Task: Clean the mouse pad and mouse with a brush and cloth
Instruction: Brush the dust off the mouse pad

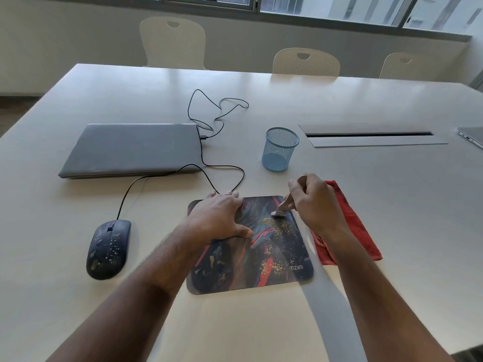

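Note:
A dark mouse pad (pixel 274 259) with red and teal streaks lies in front of me, dotted with several yellow crumbs. My left hand (pixel 219 218) presses flat on its far left part, fingers spread. My right hand (pixel 316 202) is shut on a small brush (pixel 281 209); its pale bristles touch the pad near the far right corner, just above a crumb patch. A red cloth (pixel 352 228) lies right of the pad, partly under my right wrist. The black wired mouse (pixel 108 248), speckled with crumbs, sits on the table left of the pad.
A shut grey laptop (pixel 133 150) lies at the back left, with the mouse cable (pixel 209 165) looping beside it. A blue mesh cup (pixel 279 148) stands behind the pad. A cable slot (pixel 371 135) is set into the table at right. Chairs (pixel 305 62) line the far edge.

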The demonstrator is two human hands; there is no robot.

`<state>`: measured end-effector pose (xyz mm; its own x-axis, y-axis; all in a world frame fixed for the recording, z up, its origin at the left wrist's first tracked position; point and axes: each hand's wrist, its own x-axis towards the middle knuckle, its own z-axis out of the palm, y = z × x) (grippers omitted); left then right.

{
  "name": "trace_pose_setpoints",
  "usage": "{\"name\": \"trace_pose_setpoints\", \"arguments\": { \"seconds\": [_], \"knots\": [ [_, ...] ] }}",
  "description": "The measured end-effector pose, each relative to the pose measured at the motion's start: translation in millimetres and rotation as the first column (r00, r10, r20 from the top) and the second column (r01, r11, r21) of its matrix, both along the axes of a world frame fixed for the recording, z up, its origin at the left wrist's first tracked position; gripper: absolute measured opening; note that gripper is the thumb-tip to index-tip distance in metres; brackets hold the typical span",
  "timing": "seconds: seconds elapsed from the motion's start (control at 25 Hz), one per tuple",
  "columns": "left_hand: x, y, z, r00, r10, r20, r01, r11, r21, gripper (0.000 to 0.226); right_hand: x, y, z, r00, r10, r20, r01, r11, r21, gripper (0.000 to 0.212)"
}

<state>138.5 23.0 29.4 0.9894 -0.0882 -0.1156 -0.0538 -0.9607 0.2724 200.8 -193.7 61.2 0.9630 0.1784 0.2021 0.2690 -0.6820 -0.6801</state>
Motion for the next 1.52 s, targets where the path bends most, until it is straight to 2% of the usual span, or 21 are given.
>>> {"name": "trace_pose_setpoints", "arguments": {
  "seconds": [0.2,0.4,0.6,0.8,1.0,1.24,1.4,1.52],
  "knots": [
    [0,1,-1,1.0,0.005,-0.004,-0.005,1.0,-0.003,0.089,0,7,5,0.994,-0.105,0.04,0.099,0.988,0.12,0.023],
    [0,1,-2,1.0,0.019,-0.008,-0.019,1.0,-0.006,0.089,0,12,7,0.997,0.029,-0.075,-0.028,1.0,0.009,0.025],
    [0,1,-3,1.0,0.021,-0.011,-0.021,1.0,-0.008,0.091,0,13,13,0.998,-0.063,-0.004,0.063,0.99,0.126,0.021],
    [-1,0,-2,1.0,0.021,-0.012,-0.021,1.0,0.0,0.087,-3,17,8,0.992,0.026,-0.124,-0.02,0.999,0.047,0.024],
    [-3,-1,1,1.0,0.021,-0.004,-0.021,1.0,-0.005,0.088,-4,19,10,0.998,-0.032,-0.048,0.039,0.985,0.17,0.019],
    [-2,0,1,1.0,0.013,-0.018,-0.014,1.0,-0.008,0.086,-4,21,11,0.991,0.05,-0.123,-0.043,0.997,0.061,0.021],
    [-3,0,2,1.0,0.014,-0.014,-0.014,1.0,-0.012,0.088,-4,23,13,0.998,-0.014,-0.067,0.026,0.984,0.179,0.018],
    [-3,-1,1,1.0,0.02,-0.015,-0.02,1.0,-0.006,0.087,-12,27,6,0.996,0.027,-0.08,-0.015,0.988,0.157,0.02]
  ]
}}
